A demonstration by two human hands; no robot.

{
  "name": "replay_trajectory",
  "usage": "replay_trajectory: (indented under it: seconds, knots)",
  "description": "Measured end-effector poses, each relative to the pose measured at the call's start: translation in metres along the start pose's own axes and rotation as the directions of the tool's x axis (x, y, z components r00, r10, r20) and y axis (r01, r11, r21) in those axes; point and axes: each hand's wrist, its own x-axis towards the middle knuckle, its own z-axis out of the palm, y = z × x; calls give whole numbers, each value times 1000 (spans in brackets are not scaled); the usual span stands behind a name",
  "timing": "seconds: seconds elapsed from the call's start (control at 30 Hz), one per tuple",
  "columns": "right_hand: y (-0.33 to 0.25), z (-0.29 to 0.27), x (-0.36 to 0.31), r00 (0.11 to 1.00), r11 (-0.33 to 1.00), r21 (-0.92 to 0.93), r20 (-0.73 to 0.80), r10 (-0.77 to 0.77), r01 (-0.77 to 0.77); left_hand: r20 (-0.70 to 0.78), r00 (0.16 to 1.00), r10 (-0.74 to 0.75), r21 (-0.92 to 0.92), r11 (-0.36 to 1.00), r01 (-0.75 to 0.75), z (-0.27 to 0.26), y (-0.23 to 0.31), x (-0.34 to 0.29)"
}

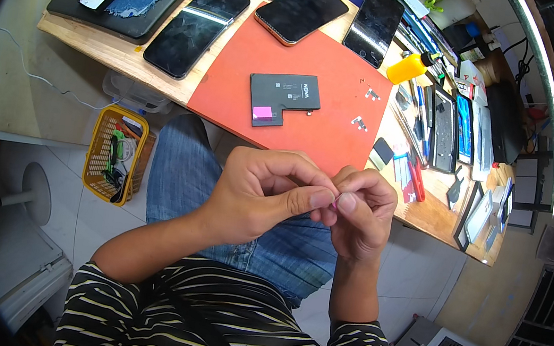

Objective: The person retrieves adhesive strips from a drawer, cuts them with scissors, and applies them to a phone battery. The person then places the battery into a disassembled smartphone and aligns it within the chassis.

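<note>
A tiny pink scrap (333, 205) is pinched between the thumbs and forefingers of both hands, held above the lap just in front of the table edge. Only a sliver of it is seen, so its exact shape cannot be told; it is judged to be a thin, soft, very light bit of film or tape, likely tacky, easily creased or lost, and best held by its edges with the fingertips. The left hand (260, 195) is curled, its thumb laid flat against the scrap; the right hand (359, 212) is closed in a loose fist with its fingertips pressed to the same spot, so that the two hands touch.

Beyond them, an orange mat (301, 99), smooth and matte, is laid on the wooden table (98, 44). On the mat a flat, black, L-shaped battery (285, 97) is seen, rigid in look, with a small pink tab (262, 112) stuck at its lower left corner. Two small metal parts (359, 122) lie well apart from it to the right. Several glossy black phones (197, 28) are ranged along the far edge of the mat and beside it. A yellow bottle (408, 68) lies tilted near the tools at the right. A yellow mesh basket (115, 152) stands on the floor to the left, beside the knee in blue jeans (182, 174).
</note>
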Motion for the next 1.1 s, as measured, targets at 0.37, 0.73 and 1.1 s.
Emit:
replay_trajectory:
  seconds: [0.37, 0.73, 1.1]
  knots:
    - [4, 4, -2, 1000, 1000, -30, -21, 9, -9, 36, 999, -32, -60, 998, 34, -5, -2, -3]
    - [-6, 13, 10, 999, 871, -491, 43, 4, 17, -80, 986, -146, -138, 981, 134, -9, -14, -14]
    - [-25, 30, 161, 737, 196, -924, -120, 665, -328, -276, 889, 364, 869, 491, 68, -70, 26, -24]
